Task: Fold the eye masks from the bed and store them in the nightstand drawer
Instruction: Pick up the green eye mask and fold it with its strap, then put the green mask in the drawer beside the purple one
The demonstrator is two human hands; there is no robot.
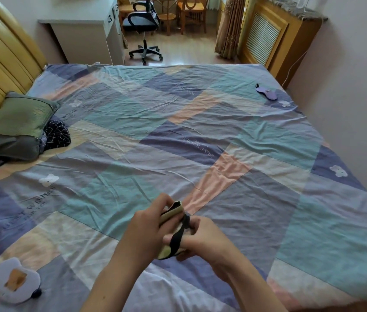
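Both hands hold a cream eye mask point(171, 212) with a black strap just above the bed's near part. My left hand point(146, 230) grips its folded upper end. My right hand point(202, 237) holds the lower end, the black strap looped across its fingers. A purple eye mask point(266, 91) lies flat at the bed's far right corner. A pale lavender, cloud-shaped eye mask point(14, 280) with an orange patch lies at the near left. No nightstand or drawer is in view.
The bed is covered by a patchwork sheet point(200, 143). A green pillow point(18, 122) and a dark checked cloth point(57, 134) sit by the yellow headboard at left. Beyond the bed stand a white desk point(83, 34) and an office chair point(144, 25). A wall runs along the right side.
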